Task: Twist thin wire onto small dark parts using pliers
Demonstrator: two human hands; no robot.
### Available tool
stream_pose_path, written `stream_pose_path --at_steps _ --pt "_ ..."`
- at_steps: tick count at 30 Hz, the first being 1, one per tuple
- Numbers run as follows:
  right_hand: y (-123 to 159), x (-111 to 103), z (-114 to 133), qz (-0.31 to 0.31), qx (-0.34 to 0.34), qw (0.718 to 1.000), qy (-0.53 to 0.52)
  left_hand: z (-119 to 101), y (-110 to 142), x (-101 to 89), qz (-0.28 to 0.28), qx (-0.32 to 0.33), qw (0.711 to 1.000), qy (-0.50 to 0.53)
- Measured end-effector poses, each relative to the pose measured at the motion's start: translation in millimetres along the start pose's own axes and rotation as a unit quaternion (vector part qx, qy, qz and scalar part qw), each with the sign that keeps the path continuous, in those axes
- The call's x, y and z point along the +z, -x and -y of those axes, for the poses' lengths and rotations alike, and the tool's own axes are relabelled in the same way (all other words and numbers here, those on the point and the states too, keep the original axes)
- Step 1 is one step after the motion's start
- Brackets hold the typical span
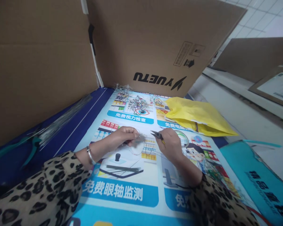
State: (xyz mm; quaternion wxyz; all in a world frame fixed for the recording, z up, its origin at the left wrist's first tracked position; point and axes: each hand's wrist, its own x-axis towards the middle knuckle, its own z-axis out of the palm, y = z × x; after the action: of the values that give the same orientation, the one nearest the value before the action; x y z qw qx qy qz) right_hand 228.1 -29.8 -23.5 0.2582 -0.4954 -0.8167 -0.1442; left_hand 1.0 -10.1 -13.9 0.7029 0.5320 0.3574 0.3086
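My left hand [127, 135] pinches a thin, pale wire loop [136, 153] between thumb and fingers, and its curve hangs just below the fingertips. In my right hand [171, 145] is a pair of needle-nose pliers [157, 135], whose dark jaws point left toward the loop without touching it. A clear round coil [184, 138] lies beside the right hand, partly covered by it. Below the left hand, a small bundle of thin dark wires [122, 168] rests on the printed sheet [151, 175].
Tall cardboard panels [141, 40] stand behind and at the left. Tangled wire pieces [138, 105] lie at the back. Straight wires [61, 121] and a teal-handled tool [34, 149] are at left. A yellow bag [200, 114] and a teal bag [254, 175] lie at right.
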Motion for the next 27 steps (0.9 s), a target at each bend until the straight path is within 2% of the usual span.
stream_pose_path --at_steps 6,11,16,27 --pt "-2 -3 7 0.039 -0.059 0.997 0.038 3 2 1.1 0.044 -0.026 0.999 0.013" --pt "-3 -5 11 0.041 -0.104 0.99 0.081 4 1 0.0 0.059 -0.028 0.998 0.008" --pt "-3 -4 11 0.04 -0.113 0.987 0.106 4 1 0.6 0.077 -0.025 0.997 -0.001" --pt "-3 -6 11 0.044 -0.12 0.983 0.134 3 3 4.3 0.067 -0.015 0.997 -0.032"
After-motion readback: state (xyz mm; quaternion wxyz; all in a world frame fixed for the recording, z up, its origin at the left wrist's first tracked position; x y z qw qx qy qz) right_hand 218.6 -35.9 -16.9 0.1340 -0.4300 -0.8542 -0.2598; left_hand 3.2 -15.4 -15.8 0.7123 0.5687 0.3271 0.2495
